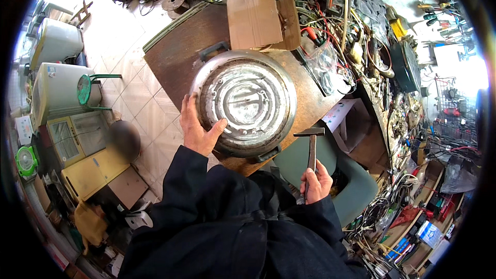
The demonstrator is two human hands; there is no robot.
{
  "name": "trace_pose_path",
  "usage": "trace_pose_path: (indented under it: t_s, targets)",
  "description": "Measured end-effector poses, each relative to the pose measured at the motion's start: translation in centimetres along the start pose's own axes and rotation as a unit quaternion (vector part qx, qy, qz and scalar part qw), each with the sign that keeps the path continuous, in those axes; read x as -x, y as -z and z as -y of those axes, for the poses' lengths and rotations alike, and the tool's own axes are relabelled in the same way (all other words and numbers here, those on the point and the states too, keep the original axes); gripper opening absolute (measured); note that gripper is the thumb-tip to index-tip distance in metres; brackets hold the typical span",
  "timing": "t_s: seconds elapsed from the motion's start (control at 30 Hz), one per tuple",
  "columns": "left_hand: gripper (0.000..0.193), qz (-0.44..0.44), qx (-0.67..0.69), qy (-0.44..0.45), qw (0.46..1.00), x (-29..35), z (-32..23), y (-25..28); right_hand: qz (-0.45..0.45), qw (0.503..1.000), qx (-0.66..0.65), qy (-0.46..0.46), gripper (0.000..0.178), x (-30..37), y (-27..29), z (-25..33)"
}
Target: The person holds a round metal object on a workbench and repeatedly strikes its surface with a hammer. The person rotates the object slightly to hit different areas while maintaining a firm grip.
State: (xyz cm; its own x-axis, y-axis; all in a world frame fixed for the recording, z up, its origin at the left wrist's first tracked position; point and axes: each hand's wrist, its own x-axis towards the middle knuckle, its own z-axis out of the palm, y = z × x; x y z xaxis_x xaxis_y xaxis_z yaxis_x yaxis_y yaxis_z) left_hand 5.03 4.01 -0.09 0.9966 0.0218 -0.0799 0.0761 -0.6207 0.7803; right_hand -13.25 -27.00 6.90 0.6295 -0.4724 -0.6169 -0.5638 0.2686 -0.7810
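A round metal pot (247,98) lies on the brown wooden table, a pale face with raised concentric rings turned up. One dark handle (213,50) juts from its far left edge, another (268,155) from its near right. My left hand (199,130) grips the pot's left rim, thumb across the metal face and fingers along the edge. In my right hand (315,183) a hammer (312,147) stands head up, the fingers closed round its handle. The hammer is to the right of the pot and apart from it.
An opened cardboard box (254,18) sits on the far part of the table (173,51). Cables, tools and bags crowd the bench (361,46) on the right. A grey-green chair (354,188) stands below the hammer. White appliances (59,90) and a green stool (85,90) are at left.
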Motion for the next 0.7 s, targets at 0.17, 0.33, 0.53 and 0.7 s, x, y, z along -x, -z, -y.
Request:
trace_pose_path:
  t_s: [0.17,0.33,0.53,0.7]
  targets:
    - [0.108,-0.017,0.036,0.008,0.999,-0.2,0.0,-0.7,-0.002,1.0,0.005,0.024,0.052,0.4,0.0,-0.3]
    - [0.106,-0.005,0.057,0.019,0.998,-0.3,-0.1,-0.6,0.01,0.996,0.05,0.067,0.05,0.6,-0.3,0.5]
    - [0.102,0.0,0.027,-0.001,1.0,-0.5,0.5,-0.6,-0.005,0.922,0.241,0.303,0.051,-0.1,-0.8,0.6]
    - [0.108,0.012,0.003,0.01,1.0,-0.7,0.4,-0.3,0.011,0.877,0.278,0.392,0.054,-0.2,-3.3,2.4]
